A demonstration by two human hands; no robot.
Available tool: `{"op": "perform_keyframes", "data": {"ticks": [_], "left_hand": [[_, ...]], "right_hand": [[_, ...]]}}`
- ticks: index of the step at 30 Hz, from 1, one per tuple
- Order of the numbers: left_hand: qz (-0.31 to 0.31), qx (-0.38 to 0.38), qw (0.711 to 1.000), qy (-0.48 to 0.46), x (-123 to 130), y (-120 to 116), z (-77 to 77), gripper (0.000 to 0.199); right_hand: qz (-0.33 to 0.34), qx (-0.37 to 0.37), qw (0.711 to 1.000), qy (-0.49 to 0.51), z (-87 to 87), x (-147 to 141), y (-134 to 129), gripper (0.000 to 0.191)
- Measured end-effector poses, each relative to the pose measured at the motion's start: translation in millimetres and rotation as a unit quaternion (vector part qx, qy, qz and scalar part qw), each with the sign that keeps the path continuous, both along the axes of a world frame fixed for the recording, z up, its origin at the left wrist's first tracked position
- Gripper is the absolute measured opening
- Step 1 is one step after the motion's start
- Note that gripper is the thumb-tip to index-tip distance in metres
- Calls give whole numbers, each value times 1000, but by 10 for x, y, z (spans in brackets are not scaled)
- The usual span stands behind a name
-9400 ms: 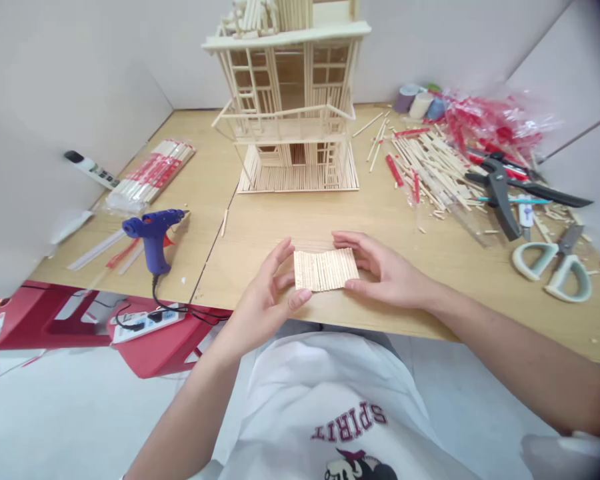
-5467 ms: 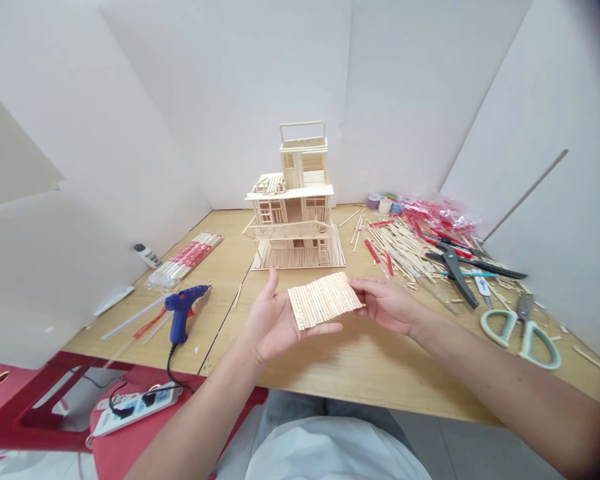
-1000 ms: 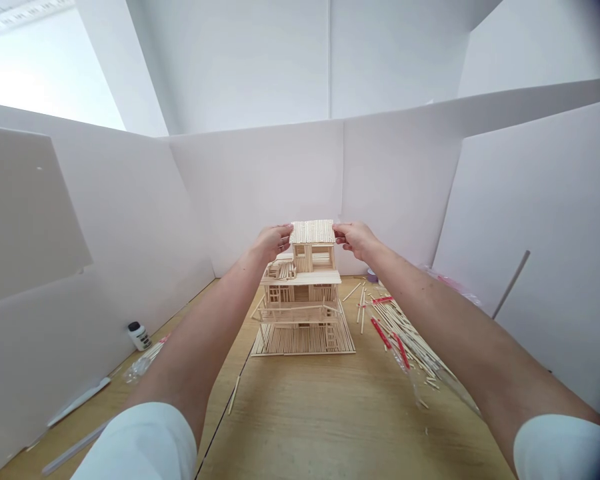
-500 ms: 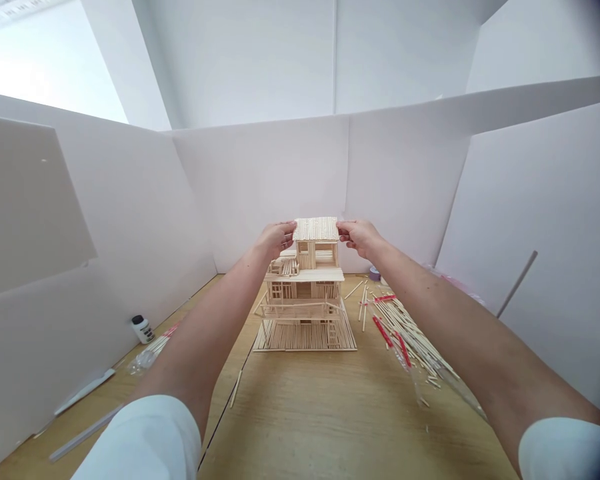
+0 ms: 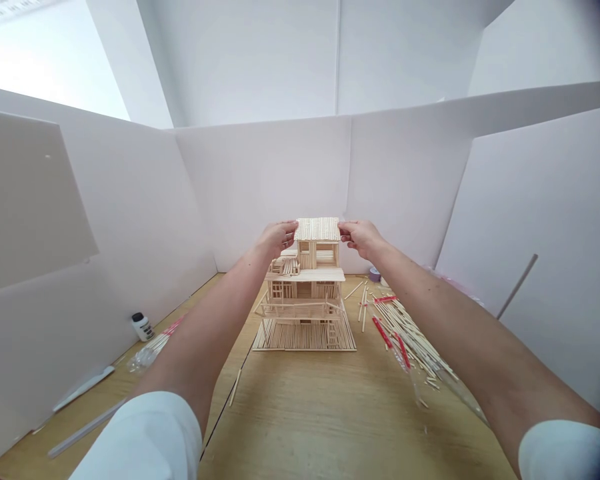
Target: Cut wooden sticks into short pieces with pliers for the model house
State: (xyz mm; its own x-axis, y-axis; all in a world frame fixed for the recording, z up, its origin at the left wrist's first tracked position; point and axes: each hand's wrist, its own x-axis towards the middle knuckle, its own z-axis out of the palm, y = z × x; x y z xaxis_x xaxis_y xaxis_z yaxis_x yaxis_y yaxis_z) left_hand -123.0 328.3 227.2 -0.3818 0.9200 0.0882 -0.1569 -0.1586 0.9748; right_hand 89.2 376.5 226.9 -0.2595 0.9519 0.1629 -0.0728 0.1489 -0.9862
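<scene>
The surface (image 5: 325, 417) runs back to a white partition, and the stick house (image 5: 304, 293) stands upright on it, near the middle of the far edge. Loose sticks (image 5: 414, 330) spread towards the surface's far right corner, partly behind the right forearm. The stick panel (image 5: 319, 229) is at the very top of the house, over its highest storey; whether it rests fully on the walls below, I cannot tell. Its longer axis appears to run side to side, parallel to the far edge, while its sticks run front to back. The left hand (image 5: 279, 238) and right hand (image 5: 359, 239) pinch its 2 opposite short ends with their fingertips, so it lies directly between them, neither clearly nearer. Near the left edge stands a small bottle (image 5: 141, 327); 1 short stick (image 5: 235, 388) lies in front of the house's left front corner
</scene>
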Motion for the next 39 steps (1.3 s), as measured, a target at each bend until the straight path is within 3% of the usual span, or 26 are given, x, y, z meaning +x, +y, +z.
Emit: {"op": "perform_keyframes", "data": {"ticks": [39], "left_hand": [[-2,14,1000,-2,-37,60,-57,16]], "right_hand": [[2,-1,1000,8,2,1,-14,12]]}}
